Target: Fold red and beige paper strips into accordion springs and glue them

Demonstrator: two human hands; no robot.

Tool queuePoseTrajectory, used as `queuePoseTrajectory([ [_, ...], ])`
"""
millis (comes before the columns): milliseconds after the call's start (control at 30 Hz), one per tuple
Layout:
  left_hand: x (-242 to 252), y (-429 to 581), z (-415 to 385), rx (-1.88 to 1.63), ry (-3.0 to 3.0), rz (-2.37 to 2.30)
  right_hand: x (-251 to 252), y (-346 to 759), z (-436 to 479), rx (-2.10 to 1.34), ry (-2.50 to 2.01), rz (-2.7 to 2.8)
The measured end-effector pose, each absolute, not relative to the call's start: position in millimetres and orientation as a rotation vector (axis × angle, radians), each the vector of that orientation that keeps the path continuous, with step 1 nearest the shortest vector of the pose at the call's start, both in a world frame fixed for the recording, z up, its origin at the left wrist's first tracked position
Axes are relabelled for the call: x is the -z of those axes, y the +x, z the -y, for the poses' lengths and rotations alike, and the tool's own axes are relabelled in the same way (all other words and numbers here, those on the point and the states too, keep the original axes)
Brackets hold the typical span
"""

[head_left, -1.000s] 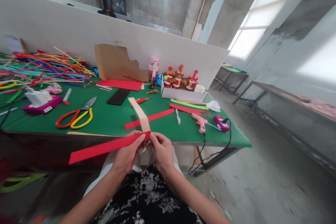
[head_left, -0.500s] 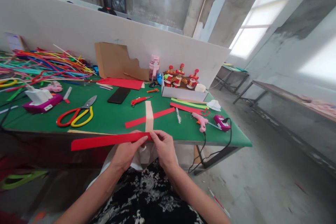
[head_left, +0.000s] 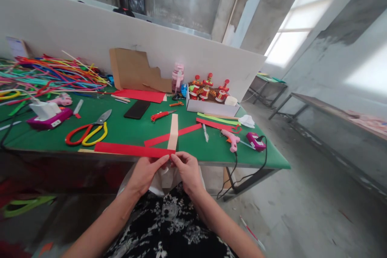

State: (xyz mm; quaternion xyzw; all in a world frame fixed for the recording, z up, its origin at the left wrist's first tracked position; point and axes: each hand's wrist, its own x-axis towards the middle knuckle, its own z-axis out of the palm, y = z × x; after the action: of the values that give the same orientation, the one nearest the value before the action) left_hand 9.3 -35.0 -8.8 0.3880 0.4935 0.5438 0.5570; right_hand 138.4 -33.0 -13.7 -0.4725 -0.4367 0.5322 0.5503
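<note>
My left hand (head_left: 146,173) and my right hand (head_left: 188,170) meet at the near edge of the green table (head_left: 127,131). Both pinch the right end of a long red paper strip (head_left: 133,150) that runs out to the left along the table edge. A pale pink strip (head_left: 173,132) rises from the same pinched spot and lies away from me across the table. It crosses a second red strip (head_left: 187,131) lying flat on the green cloth.
Red and yellow scissors (head_left: 87,133) lie left, a black phone (head_left: 137,109) and red cutter (head_left: 160,115) farther back. A pink glue gun (head_left: 230,140) with cable sits right. A white box of red figures (head_left: 210,105), cardboard (head_left: 136,73) and colourful pipe cleaners (head_left: 45,76) line the back.
The long red strip's free left end has risen from below the table edge to level with it. The pink strip has swung from leaning left to pointing straight away.
</note>
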Motion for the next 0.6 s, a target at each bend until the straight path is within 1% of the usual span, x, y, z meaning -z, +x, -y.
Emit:
queuePoseTrajectory([
  [133, 7.4, 13.9, 34.9, -1.263, 0.867, -1.166, 17.9, 135.9, 33.8, -1.211, -1.131, 1.059],
  [367, 13.7, 9.6, 34.1, -1.279, 0.88, -1.244, 16.8, 141.9, 34.8, -1.289, -1.119, 1.163],
  [600, 15.3, 11.5, 36.2, -1.299, 0.959, -1.294, 22.4, 141.8, 34.5, -1.187, -1.196, 1.232],
])
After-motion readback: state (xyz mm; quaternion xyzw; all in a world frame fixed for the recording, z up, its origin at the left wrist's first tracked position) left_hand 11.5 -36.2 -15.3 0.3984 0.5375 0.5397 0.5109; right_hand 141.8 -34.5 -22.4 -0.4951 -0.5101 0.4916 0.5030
